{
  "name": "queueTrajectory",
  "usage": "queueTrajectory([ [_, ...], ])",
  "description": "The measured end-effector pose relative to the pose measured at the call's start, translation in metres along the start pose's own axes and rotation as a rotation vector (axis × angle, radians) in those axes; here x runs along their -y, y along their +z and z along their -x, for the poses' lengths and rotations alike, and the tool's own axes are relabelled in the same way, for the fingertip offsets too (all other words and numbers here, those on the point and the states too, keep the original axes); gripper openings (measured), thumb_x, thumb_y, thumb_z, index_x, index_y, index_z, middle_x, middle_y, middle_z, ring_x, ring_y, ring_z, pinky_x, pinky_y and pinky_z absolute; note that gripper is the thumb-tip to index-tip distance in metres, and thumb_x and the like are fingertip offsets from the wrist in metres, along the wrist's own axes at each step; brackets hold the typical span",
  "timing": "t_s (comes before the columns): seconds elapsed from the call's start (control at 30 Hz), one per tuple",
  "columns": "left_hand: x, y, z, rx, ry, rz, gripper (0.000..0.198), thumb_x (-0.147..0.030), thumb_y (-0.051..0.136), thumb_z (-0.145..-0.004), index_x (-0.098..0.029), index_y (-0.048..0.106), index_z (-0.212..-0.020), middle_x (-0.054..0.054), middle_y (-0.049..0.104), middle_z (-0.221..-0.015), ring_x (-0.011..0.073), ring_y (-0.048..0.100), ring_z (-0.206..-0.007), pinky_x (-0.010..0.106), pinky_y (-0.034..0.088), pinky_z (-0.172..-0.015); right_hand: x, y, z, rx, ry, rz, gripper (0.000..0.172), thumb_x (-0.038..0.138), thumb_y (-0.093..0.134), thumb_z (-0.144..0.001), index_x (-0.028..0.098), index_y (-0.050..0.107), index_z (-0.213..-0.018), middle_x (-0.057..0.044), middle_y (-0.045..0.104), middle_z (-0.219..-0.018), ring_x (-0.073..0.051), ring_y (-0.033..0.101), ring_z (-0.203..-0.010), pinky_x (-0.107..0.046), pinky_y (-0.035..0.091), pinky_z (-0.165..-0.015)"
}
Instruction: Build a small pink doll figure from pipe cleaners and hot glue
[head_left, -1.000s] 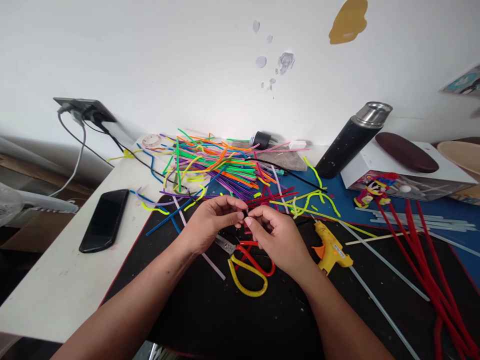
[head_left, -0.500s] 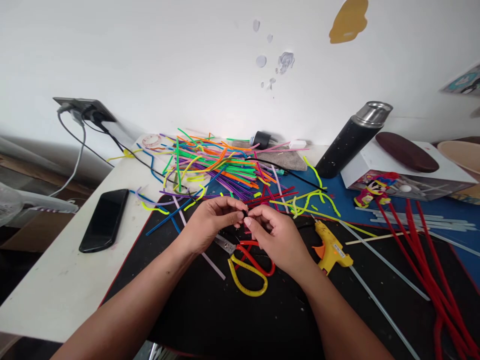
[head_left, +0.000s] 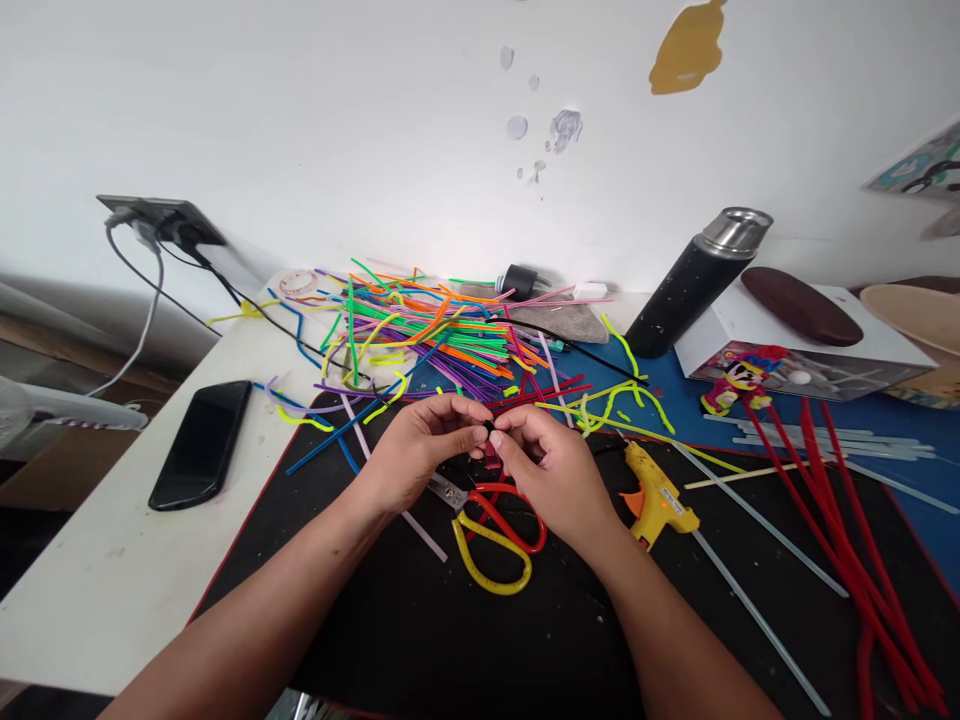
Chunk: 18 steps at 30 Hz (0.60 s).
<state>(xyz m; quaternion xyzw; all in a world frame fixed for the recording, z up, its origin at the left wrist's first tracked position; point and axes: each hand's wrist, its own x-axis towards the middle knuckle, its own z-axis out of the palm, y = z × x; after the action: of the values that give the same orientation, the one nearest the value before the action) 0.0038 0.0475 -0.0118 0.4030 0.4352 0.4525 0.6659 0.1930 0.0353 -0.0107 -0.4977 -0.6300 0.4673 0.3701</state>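
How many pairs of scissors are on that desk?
1. The scissors, with one red and one yellow handle, lie on the black mat beneath the left hand and right hand. Another could hide under the pipe cleaner pile.

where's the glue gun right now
In the head view the yellow glue gun lies on the black mat, right of centre, just beside the right hand, with the scissors further to its left.

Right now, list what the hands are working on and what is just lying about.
In hand: left hand and right hand pinching a small dark piece between them; scissors just beneath.
Lying about: glue gun, coloured stems pile, phone, flask, red sticks.
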Motion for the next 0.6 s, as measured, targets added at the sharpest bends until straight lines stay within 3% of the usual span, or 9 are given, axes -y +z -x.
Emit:
queueTrajectory([
  [0.4, -0.0001, 0.0040, 0.0020, -0.004, 0.021, -0.067, 0.029, -0.032, 0.094, -0.074, -0.017, 0.079, -0.094, 0.002, 0.075, -0.081, 0.0146, 0.067, -0.071, 0.027, 0.056, -0.072, 0.0033, 0.0007, -0.0015, -0.019, 0.019, 0.004, 0.003, 0.026, 0.064, -0.091, 0.024, 0.064, -0.089, 0.004, 0.058, -0.065, -0.015, 0.054, -0.058, -0.026, 0.041, -0.053],
  [0.6, -0.0029, 0.0004, 0.0020, 0.055, -0.008, -0.029, 0.027, -0.029, 0.093, -0.076, -0.017, 0.081, -0.097, 0.003, 0.075, -0.085, 0.0130, 0.067, -0.073, 0.025, 0.056, -0.072, 0.0046, -0.0001, -0.0008, -0.015, 0.017, 0.030, 0.003, 0.024, 0.063, -0.090, 0.023, 0.062, -0.087, 0.005, 0.056, -0.065, -0.014, 0.053, -0.058, -0.026, 0.040, -0.054],
])
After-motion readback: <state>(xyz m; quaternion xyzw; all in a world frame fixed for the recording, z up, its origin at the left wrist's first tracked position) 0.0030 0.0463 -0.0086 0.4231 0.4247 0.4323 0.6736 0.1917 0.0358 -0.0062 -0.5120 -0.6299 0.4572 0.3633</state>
